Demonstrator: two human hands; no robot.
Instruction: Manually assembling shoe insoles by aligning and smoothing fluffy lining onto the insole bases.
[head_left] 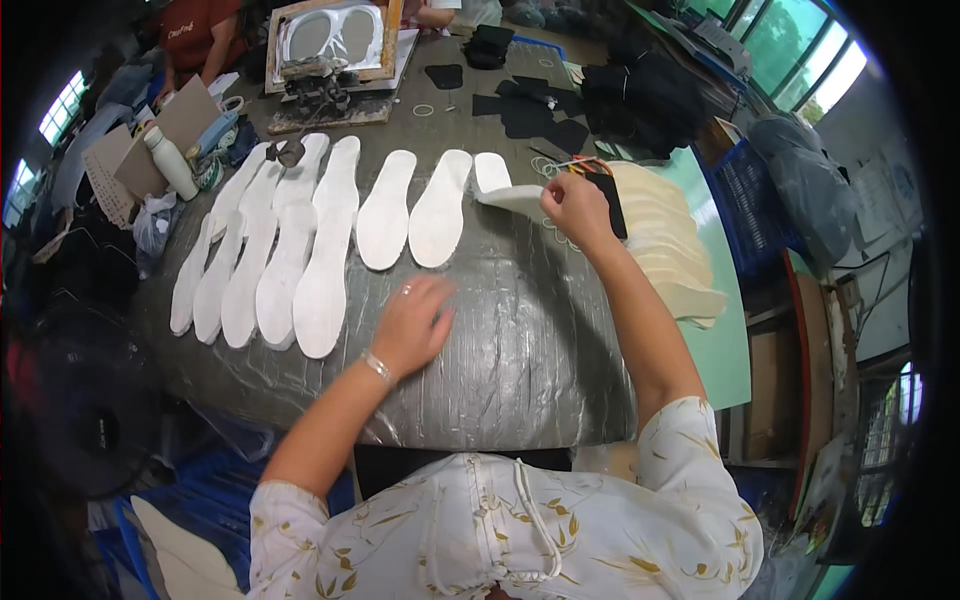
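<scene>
My right hand (580, 207) is closed on the raised end of a white insole (512, 197). That insole appears bent, its other end lying on the table. To its left, two single white insoles (384, 212) lie flat, side by side. My left hand (412, 318), slightly blurred, hovers over or rests on the table just below them, thumb apart, holding nothing. Farther left, white insoles (322, 270) lie in overlapping rows. Beside my right forearm is a row of overlapping cream-coloured insoles (665, 240).
The table (480, 390) has a shiny grey covering. Wooden-framed equipment (335, 50) stands at the far side, near a person in red (200, 40). Black cut pieces (530, 105) lie at the back. A white bottle (170, 162) stands left; a blue crate (750, 200) is right.
</scene>
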